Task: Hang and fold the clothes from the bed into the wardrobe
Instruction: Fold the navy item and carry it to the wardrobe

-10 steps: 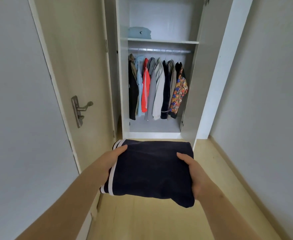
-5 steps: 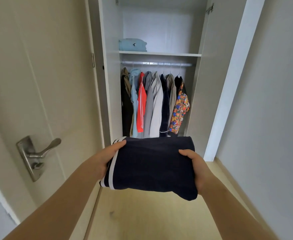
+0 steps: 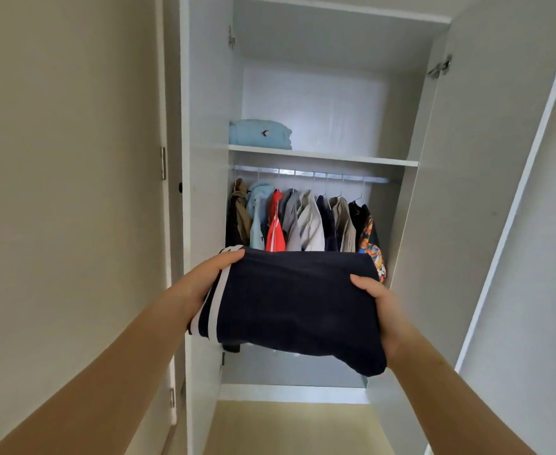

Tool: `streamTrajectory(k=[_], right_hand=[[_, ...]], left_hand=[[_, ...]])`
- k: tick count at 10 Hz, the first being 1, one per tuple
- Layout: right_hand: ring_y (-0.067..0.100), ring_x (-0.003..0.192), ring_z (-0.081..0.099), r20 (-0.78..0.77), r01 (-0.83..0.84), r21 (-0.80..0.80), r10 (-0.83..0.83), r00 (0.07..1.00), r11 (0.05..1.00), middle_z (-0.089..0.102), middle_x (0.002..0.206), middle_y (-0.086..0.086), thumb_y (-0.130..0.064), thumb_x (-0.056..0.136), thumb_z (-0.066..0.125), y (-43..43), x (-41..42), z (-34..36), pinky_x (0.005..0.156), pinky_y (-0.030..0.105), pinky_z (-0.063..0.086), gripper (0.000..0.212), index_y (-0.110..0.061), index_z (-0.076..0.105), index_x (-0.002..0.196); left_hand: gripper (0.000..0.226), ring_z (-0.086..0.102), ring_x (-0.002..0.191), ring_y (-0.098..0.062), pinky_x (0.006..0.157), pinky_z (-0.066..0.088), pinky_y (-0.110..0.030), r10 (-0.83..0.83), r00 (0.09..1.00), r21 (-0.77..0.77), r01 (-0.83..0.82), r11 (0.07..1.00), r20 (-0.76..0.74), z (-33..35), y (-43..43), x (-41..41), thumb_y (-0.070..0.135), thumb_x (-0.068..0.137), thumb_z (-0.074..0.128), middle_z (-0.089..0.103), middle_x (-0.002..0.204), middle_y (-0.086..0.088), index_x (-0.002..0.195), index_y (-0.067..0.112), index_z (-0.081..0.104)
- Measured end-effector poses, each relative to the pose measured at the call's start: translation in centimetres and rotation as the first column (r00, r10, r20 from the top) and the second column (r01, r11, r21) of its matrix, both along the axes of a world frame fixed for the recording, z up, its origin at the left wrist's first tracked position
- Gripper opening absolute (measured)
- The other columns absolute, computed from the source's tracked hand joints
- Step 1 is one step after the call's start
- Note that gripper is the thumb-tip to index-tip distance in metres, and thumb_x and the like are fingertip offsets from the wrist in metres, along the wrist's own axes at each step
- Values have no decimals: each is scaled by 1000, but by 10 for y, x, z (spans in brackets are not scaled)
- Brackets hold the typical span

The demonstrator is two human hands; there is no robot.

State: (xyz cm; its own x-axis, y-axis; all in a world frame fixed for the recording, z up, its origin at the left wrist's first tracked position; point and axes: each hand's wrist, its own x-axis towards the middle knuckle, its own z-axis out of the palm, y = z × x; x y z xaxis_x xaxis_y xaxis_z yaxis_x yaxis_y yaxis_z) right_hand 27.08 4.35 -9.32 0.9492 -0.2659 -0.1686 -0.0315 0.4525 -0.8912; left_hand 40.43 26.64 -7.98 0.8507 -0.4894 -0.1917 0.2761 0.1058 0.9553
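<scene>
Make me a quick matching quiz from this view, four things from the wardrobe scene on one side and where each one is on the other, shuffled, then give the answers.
Things:
1. navy garment
2. light blue garment
3. red jacket
4. floral shirt

Places:
A. folded on the shelf
B. right end of the rail
C. held between the left hand and right hand
D. hanging toward the left of the rail

Pairs: 1-C, 2-A, 3-D, 4-B

The folded navy garment (image 3: pixel 293 303) hid the lower halves of the hanging clothes (image 3: pixel 306 221) and the fingers of both hands beneath it; only thumbs showed. The wardrobe (image 3: pixel 204 126) top and right door were cut off at the frame edge, and the small logo on the light blue folded garment (image 3: pixel 259 134) was too small to make out
</scene>
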Motion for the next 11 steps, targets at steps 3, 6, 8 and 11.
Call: streamTrajectory(k=[3, 6, 8, 11], right_hand=[[34, 76, 70, 105, -58, 13, 56, 993, 998, 71, 98, 17, -26, 60, 72, -91, 141, 26, 58, 38, 54, 41, -5, 73, 94], [32, 76, 70, 240, -104, 39, 91, 966, 994, 71, 100, 15, -26, 64, 66, -216, 285, 83, 64, 38, 54, 46, -8, 67, 106], [27, 69, 71, 359, -96, 41, 75, 930, 994, 74, 91, 10, -26, 64, 62, -275, 377, 128, 54, 35, 55, 37, -12, 68, 98], [25, 63, 70, 439, -5, -95, 47, 897, 995, 73, 81, 6, -25, 81, 52, -342, 494, 184, 52, 36, 54, 22, -14, 68, 90]], left_hand=[[53, 65, 97, -28, 86, 51, -38, -33, 988, -201, 63, 978, 148, 28, -85, 140, 33, 66, 65, 67, 110, -13, 114, 11, 64], [18, 60, 64, 11, 78, 38, -10, 66, 924, -142, -13, 990, 377, 113, -223, 291, 20, 100, 36, 47, 100, 16, 104, 22, 54], [50, 25, 139, -17, 103, 24, -17, 278, 794, -88, -276, 957, 540, 172, -290, 401, 18, 101, 34, 16, 155, -11, 146, 5, 17], [27, 60, 96, -22, 91, 47, -32, 18, 803, -263, 174, 949, 596, 220, -349, 491, 13, 95, 41, 61, 111, -10, 120, 10, 51]])
